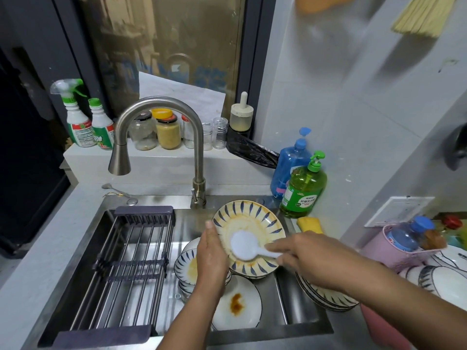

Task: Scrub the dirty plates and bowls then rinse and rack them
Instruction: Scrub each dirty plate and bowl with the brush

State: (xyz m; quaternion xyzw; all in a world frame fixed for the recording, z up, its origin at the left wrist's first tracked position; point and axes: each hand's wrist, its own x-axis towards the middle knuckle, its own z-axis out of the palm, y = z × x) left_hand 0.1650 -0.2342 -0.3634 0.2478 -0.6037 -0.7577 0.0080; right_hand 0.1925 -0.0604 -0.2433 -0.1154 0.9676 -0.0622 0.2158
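1. The scrubbing step is in hand: a patterned plate (249, 229) streaked with orange sauce is held tilted over the sink (305, 324), near its back right corner, below and right of the tap (161, 137), which shows no running water.
2. The left hand (211, 258) holds the plate by its left rim, thumb up along the edge; the other fingers are behind the plate and hidden, so how far they curl I cannot tell.
3. The right hand (307, 258) grips the handle of a white brush (243, 245), fingers curled round it, with the brush head lying against the plate's lower face.
4. Both forearms reach in from the front edge of the sink, the right one crossing over a stack of plates (326, 296) at the sink's right edge.
5. Judging by the stains left near the plate's rim, the next move calls for sweeping the brush around the outer ring, then a rinse under the tap.
6. More dirty dishes wait in the sink: a bowl (187, 267) under the left wrist and a white plate (237, 304) with a brown stain toward the front.
7. The rack (129, 269) spans the sink's left half and holds nothing.
8. A green soap bottle (304, 188) stands at the sink's back right corner.
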